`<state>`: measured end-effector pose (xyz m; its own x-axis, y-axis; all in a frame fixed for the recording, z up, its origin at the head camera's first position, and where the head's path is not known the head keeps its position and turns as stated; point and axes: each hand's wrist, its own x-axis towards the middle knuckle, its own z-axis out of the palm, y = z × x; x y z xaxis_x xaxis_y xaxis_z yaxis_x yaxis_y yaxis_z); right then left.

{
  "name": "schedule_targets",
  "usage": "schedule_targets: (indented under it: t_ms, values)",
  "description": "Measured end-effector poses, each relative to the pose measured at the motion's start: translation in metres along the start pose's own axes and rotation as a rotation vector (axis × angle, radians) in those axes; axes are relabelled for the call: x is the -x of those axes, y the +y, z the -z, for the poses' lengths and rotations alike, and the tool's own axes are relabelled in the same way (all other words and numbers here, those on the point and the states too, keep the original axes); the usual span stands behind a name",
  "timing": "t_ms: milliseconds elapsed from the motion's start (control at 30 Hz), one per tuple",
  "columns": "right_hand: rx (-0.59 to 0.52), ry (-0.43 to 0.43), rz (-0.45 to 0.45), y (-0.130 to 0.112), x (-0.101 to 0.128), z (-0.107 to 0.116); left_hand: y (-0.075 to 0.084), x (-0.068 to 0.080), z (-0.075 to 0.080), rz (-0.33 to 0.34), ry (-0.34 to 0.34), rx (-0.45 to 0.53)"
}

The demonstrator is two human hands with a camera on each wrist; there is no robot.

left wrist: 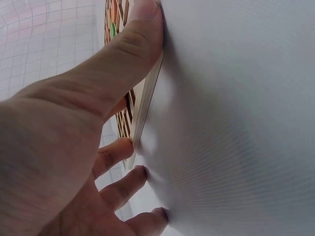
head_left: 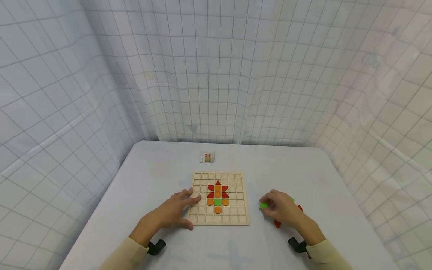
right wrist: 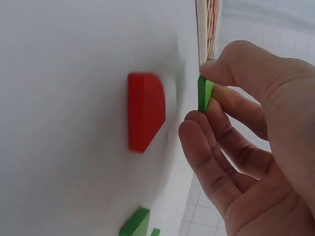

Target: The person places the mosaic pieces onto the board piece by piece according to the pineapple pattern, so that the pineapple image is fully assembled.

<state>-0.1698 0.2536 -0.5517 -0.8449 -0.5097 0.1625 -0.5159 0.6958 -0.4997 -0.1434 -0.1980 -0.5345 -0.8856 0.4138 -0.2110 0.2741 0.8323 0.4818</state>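
Left hand is resting on the wooden grid board edge, right hand is pinching a green piece just beside it.

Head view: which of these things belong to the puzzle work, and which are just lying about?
In use:
- square wooden grid board, steadied by the left hand
- small green wooden piece, pinched by the right hand
- loose red wooden piece

Lying about:
- small pattern card
- white table

The left hand lies flat, fingers spread and straight, thumb stretched out. The right hand is curled, thumb and forefinger pinched together, remaining fingers loosely bent.
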Motion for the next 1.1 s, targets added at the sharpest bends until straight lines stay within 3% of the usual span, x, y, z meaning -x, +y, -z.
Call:
schedule_targets:
  t_ms: [233, 400, 733, 1100]
  values:
    - [-0.043, 0.056, 0.033, -0.018, -0.004, -0.009, 0.0, 0.001, -0.002, -0.004, -0.001, 0.0]
    - [-0.074, 0.038, 0.029, -0.029, -0.004, -0.019, 0.001, 0.003, -0.005, 0.0, -0.015, 0.009]
    - [-0.061, 0.019, 0.144, -0.049, -0.021, -0.028, 0.0, -0.001, -0.001, -0.012, -0.004, -0.007]
    - [-0.058, -0.013, 0.184, -0.073, -0.036, -0.044, 0.003, -0.001, 0.001, -0.026, -0.006, 0.007]
